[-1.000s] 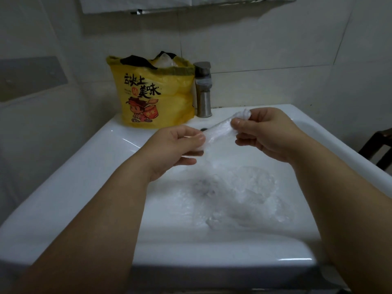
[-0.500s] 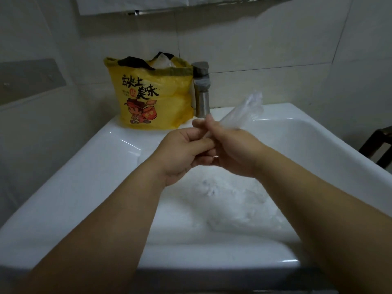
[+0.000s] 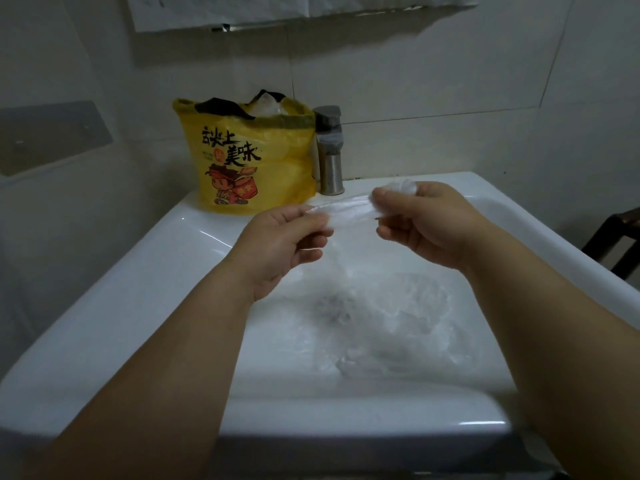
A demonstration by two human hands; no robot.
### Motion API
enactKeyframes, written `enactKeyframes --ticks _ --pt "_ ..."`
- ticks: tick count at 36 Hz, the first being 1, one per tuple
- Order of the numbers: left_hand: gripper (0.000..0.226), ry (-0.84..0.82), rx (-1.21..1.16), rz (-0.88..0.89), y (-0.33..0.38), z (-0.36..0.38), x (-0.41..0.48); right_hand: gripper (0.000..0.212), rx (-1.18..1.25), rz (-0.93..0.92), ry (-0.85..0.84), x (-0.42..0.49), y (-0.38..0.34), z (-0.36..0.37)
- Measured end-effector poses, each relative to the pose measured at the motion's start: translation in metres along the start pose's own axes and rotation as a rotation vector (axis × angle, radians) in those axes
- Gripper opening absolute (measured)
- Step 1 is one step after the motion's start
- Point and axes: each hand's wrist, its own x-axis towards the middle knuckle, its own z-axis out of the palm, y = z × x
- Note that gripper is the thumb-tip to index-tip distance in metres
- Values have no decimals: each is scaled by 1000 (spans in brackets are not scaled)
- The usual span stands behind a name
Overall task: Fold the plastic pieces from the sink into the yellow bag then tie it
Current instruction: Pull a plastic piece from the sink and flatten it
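A clear plastic piece [image 3: 349, 209], drawn into a narrow strip, stretches between my two hands above the white sink [image 3: 145, 299]. My left hand [image 3: 280, 244] pinches its left end. My right hand [image 3: 426, 223] grips the right end, with a bunched tuft sticking out above the fingers. More crumpled clear plastic [image 3: 398, 327] lies in the basin below. The yellow bag [image 3: 256, 161], printed with black characters and a cartoon figure, stands upright on the sink's back left corner with plastic showing at its open top.
A steel faucet [image 3: 330, 154] stands just right of the bag against the tiled wall. A dark chair [image 3: 616, 244] shows at the right edge. A grey shelf [image 3: 52, 136] is fixed to the left wall.
Half a second ago my hands were together with the plastic pointing up to the right. They have since pulled apart, stretching the strip level between them.
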Motion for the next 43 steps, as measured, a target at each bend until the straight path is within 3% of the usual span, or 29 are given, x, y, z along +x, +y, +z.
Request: enactKeyframes --ticks 2,6,8,19,23,27,33,43 --pt "18 32 -19 35 -2 2 2 6 22 -16 26 0 -1 1" --pt "19 84 -1 115 -5 5 4 37 -32 -65 45 1 -1 1" --pt "16 123 34 160 -6 5 5 42 -103 -106 41 0 0 1" --pt "36 202 296 373 -10 6 2 14 -132 -119 71 -1 2 14" --pt "32 246 206 350 -5 7 2 20 -270 -220 164 1 7 15" --pt "22 307 239 407 -7 10 1 5 -268 -249 155 2 8 14" --pt "19 311 261 459 -7 5 4 38 -303 -246 110 1 6 12" --pt "28 311 330 488 -8 3 3 44 -639 -369 140 0 9 4"
